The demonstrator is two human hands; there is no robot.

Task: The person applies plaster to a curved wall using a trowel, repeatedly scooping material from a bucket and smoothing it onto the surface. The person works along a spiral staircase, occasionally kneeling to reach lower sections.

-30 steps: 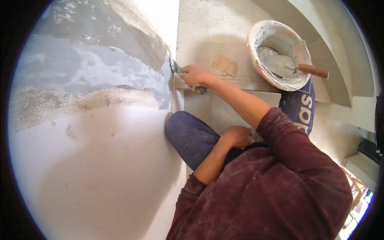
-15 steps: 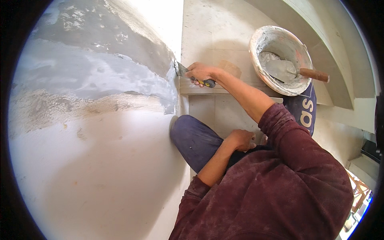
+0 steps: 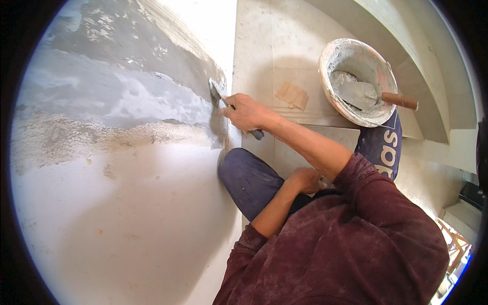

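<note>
My right hand (image 3: 245, 112) grips a putty knife (image 3: 215, 89) by its dark handle, whose end shows below the palm. The blade's tip touches or nearly touches the grey filler (image 3: 152, 94) on the white wall (image 3: 127, 213), close to the wall's corner. A wet-looking lighter band of filler runs across the darker grey patch. My left hand (image 3: 306, 180) rests in my lap with its fingers curled, partly behind my right forearm; whatever may be in it is hidden.
A round bucket (image 3: 325, 84) smeared with pale filler stands on the step at the right. Inside leans a trowel (image 3: 358, 94), its wooden handle over the rim. A tan scrap (image 3: 292, 95) lies left of the bucket. My bent knee (image 3: 249, 175) is near the wall.
My right hand has moved slightly left and down, bringing the putty knife from the corner onto the grey filler. The blade now points more upward. My left hand stays in my lap.
</note>
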